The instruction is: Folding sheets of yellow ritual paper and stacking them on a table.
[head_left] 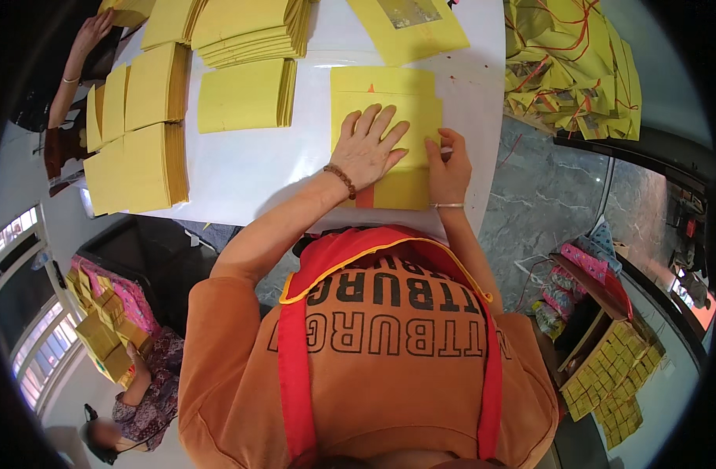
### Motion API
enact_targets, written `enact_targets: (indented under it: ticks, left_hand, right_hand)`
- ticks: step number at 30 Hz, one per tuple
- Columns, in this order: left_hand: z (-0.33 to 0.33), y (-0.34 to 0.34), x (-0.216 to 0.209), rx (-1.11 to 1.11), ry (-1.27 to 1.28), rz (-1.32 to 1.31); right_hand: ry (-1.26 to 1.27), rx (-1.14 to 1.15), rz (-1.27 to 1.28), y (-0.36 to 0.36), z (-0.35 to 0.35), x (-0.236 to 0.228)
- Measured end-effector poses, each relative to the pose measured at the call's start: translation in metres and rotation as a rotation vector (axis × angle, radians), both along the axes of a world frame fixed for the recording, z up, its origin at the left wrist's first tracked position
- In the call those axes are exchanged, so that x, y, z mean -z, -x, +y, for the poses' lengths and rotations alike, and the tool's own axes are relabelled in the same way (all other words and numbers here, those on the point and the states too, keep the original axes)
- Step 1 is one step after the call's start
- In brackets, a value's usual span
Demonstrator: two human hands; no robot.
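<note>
On the white worktop [248,160], the yellow paper [414,181] lies by the near edge. The step seems to be flattening, so the next move calls for even pressure. Its long axis runs away from the person. The left hand [369,147] is spread open upon it; the right hand [450,166] curls at its right edge, but whether it pinches, I cannot tell. The small orange tip [371,88] points away.

Layered yellow paper [412,178], flat, on white table [248,168]

Your orange shirt [381,395] carries rows of large block capitals across the chest: one in solid black, one in black outline, and another partly hidden by your red apron [294,375].
</note>
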State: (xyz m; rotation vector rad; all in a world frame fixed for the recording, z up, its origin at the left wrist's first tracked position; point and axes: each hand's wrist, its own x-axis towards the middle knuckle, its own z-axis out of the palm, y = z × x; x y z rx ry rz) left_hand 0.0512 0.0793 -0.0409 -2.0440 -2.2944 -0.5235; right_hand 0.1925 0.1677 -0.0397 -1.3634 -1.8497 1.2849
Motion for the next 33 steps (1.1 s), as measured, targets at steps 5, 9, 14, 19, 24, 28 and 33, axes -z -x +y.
enact_targets:
  ticks: [5, 9, 14, 19, 24, 28, 33]
  left_hand:
    - [-0.004, 0.002, 0.004, 0.008, 0.079, -0.008]
    - [-0.006, 0.001, 0.006, 0.006, 0.063, -0.1]
    - [-0.008, 0.016, 0.0, -0.02, -0.001, -0.437]
    - [-0.011, 0.038, 0.011, 0.061, -0.087, -1.072]
    - [-0.021, 0.047, -0.003, 0.156, 0.062, -0.268]
    - [-0.024, 0.05, 0.004, 0.226, 0.162, -0.084]
    - [-0.026, 0.052, 0.007, 0.233, 0.154, -0.121]
  right_hand:
    - [-0.841, -0.467, -0.275, 0.007, -0.022, -0.018]
    - [-0.758, -0.777, -0.31, 0.005, -0.03, 0.0]
    - [-0.762, -0.771, -0.38, 0.009, -0.03, 0.007]
    - [-0.797, -0.791, -0.447, 0.017, -0.033, 0.007]
    - [-0.724, -0.811, -0.528, 0.014, -0.03, 0.003]
    - [-0.7, -0.844, -0.606, 0.011, -0.028, 0.003]
    - [-0.453, -0.98, -0.702, 0.015, -0.024, -0.007]
